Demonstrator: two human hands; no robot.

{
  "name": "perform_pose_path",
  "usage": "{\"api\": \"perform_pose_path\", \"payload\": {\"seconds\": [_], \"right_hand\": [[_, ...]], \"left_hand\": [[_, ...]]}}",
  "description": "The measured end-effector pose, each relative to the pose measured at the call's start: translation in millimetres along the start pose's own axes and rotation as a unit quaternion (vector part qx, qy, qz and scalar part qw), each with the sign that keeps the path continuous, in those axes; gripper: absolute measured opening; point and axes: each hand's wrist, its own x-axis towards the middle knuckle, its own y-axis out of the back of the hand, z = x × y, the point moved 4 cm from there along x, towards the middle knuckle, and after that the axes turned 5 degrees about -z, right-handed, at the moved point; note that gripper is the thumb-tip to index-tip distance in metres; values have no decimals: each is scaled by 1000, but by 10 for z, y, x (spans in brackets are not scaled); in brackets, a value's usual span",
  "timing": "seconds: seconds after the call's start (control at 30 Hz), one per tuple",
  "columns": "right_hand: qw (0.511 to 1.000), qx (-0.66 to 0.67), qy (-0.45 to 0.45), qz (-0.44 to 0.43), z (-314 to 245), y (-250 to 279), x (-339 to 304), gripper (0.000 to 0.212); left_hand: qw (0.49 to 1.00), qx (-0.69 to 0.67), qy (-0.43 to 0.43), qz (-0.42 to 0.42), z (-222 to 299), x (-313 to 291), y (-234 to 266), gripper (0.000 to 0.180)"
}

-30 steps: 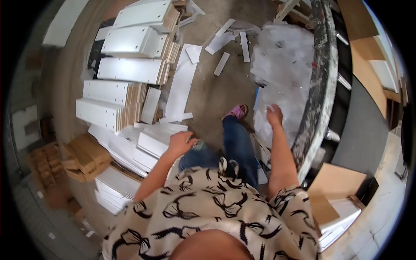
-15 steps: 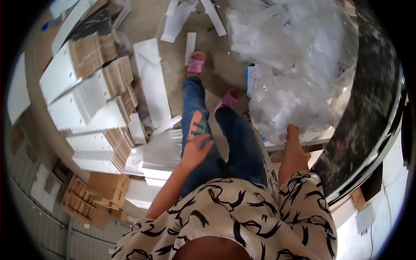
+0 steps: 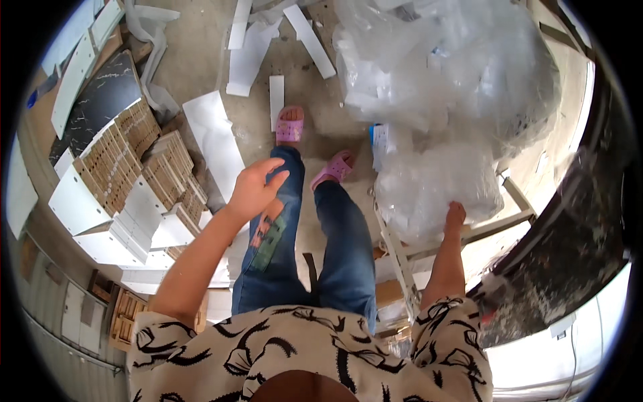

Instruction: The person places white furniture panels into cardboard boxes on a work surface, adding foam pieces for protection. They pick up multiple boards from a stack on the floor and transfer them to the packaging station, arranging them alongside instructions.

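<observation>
Hanging at two o'clock, my right hand (image 3: 456, 213) meets the near edge of the clear plastic bundle (image 3: 435, 177), which spreads from one to two o'clock; whether it is closed on film I cannot tell. My left hand (image 3: 258, 187), at eleven, is empty, fingers loosely parted.

Hazards, in my judgement: film could snag on the pale frame (image 3: 398, 261) at two o'clock and tear if pulled. The white strip (image 3: 276, 97), just short of twelve by my left slipper (image 3: 290, 127), could slide underfoot and cause a trip. Corners of the panel stack (image 3: 87, 194) at ten could catch a swinging left arm.

Clearance: bare floor (image 3: 313, 90) runs toward twelve, between strip and bundle. Room between my right trouser leg (image 3: 343, 248) and the frame appears tight.
</observation>
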Motion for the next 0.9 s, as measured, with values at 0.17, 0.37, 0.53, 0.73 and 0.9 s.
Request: {"api": "perform_pose_path", "payload": {"seconds": [0.17, 0.37, 0.53, 0.73, 0.9], "right_hand": [[973, 138, -176, 65, 414, 250, 299, 26], [872, 322, -359, -83, 793, -104, 729, 19], [970, 36, -240, 27, 1207, 408, 1096, 22], [957, -164, 84, 226, 1153, 1267, 1378, 44], [936, 302, -32, 179, 547, 496, 1099, 50]], "left_hand": [[992, 70, -71, -81, -105, 1231, -187, 20], [951, 157, -257, -76, -81, 2827, -907, 28], [993, 69, -93, 29, 464, 3608, -1695, 30], [896, 275, -348, -31, 783, 4336, -2326, 21], [839, 458, -185, -229, 182, 4974, -2566, 35]]}}
